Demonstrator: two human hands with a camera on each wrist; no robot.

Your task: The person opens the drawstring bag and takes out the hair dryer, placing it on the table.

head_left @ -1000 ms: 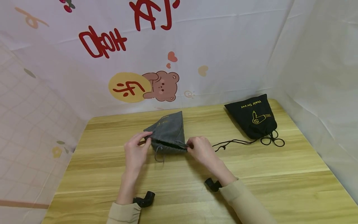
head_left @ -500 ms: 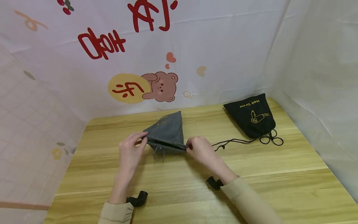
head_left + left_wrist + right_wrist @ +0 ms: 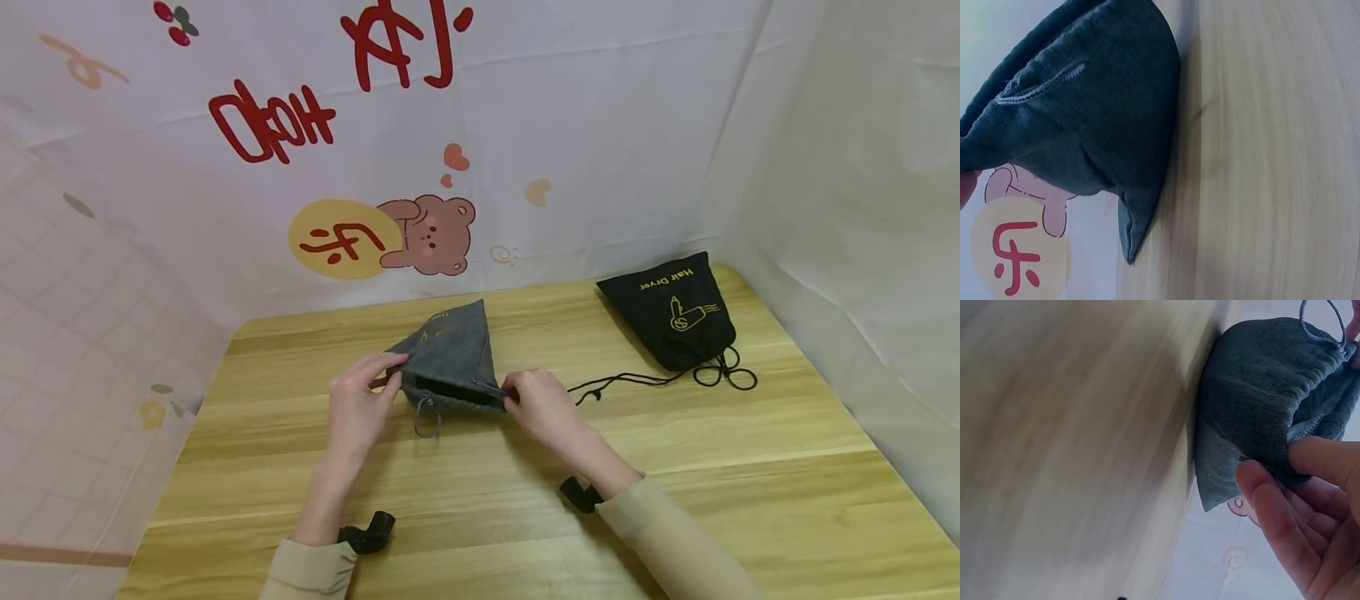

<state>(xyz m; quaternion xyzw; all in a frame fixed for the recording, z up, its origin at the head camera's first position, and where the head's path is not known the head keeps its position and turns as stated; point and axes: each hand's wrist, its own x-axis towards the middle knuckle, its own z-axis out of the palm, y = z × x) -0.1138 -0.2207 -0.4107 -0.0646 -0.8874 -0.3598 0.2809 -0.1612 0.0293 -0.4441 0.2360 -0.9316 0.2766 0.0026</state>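
Note:
A grey drawstring bag with faint yellow print stands on the table, its mouth toward me and held apart as a dark slot. My left hand pinches the left end of the rim between thumb and fingers. At the rim's right end, my right hand grips the cloth; the right wrist view shows the thumb over the edge and fingers outside. A thin grey drawstring loop hangs from the front of the rim. In the left wrist view the grey cloth bulges above the wooden surface.
A black drawstring bag printed "Hair Dryer" lies at the back right of the wooden table. Its black cord trails left toward my right hand. Behind the table hangs a white printed curtain. Black wrist cameras sit by my sleeves.
My left hand moved left, then back right to the rim. The mouth of the grey bag narrowed a little and now gapes wider. My right hand keeps its grip.

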